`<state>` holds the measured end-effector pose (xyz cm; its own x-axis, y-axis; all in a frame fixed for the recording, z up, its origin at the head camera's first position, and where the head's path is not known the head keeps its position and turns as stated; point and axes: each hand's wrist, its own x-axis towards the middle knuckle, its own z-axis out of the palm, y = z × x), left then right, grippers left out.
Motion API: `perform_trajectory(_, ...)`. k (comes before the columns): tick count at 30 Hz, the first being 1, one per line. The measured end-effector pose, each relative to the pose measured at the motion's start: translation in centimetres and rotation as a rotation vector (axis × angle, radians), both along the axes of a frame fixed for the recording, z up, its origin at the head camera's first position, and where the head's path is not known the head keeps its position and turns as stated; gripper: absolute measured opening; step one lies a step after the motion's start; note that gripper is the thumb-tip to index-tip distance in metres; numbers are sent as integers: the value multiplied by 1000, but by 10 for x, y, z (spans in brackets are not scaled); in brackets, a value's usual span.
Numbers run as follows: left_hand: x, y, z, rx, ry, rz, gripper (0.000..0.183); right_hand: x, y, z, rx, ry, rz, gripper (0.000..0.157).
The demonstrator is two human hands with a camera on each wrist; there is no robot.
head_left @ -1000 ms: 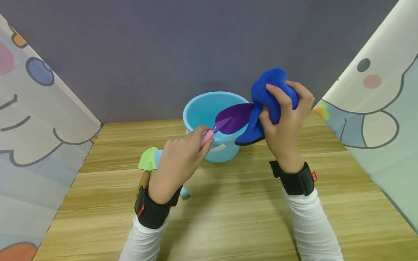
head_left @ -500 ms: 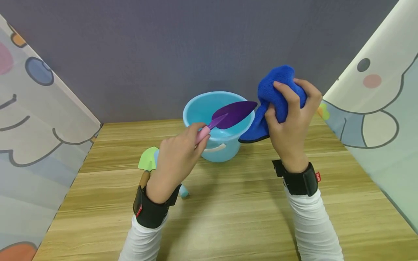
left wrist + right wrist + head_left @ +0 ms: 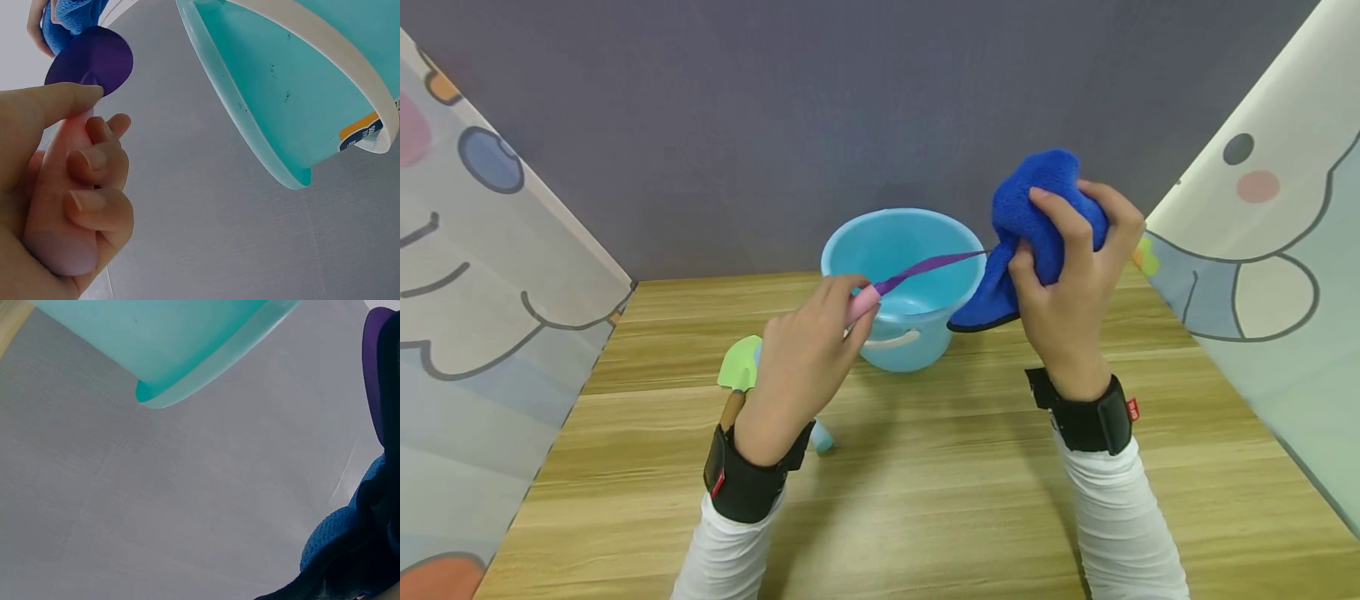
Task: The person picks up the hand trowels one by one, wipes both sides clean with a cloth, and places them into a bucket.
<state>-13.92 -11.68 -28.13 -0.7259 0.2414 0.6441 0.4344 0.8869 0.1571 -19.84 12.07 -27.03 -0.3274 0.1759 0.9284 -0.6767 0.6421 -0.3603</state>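
My left hand (image 3: 797, 362) grips the pink handle of a small purple-bladed trowel (image 3: 928, 267). In the head view the blade is seen nearly edge-on, its tip pointing right above the bucket's opening. The left wrist view shows fingers curled round the handle and the thumb near the blade (image 3: 103, 56). A bunched blue cloth (image 3: 1033, 221) is held in my right hand (image 3: 1075, 287), just right of the blade's tip; whether they touch I cannot tell. Beneath the trowel stands a light blue bucket (image 3: 906, 350) with a white handle (image 3: 337, 47). The right wrist view shows the cloth (image 3: 331, 534) mostly in shadow.
Left of the bucket, a green-bladed trowel (image 3: 740, 364) with a brown handle lies on the wooden table (image 3: 940, 500). A light blue tool (image 3: 822, 437) beside it is mostly hidden by my left arm. A grey panel (image 3: 737, 142) rises behind, with cartoon-printed sheets at both sides.
The cloth and my right hand have moved right and slightly up, off the trowel's blade. My left hand has shifted slightly left and turned the trowel from broad face to edge-on.
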Motion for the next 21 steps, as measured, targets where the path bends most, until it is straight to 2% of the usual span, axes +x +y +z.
perform_trajectory(10,0,0,1,-7,-28,40,29,3,3,5,-41,54,-6,33)
perform_trajectory(16,-2,0,2,-15,-42,62,28,11,-5,7,-74,107,33,36)
perform_trajectory(21,-4,0,0,-15,-7,44,26,19,-18,6,-47,134,82,40)
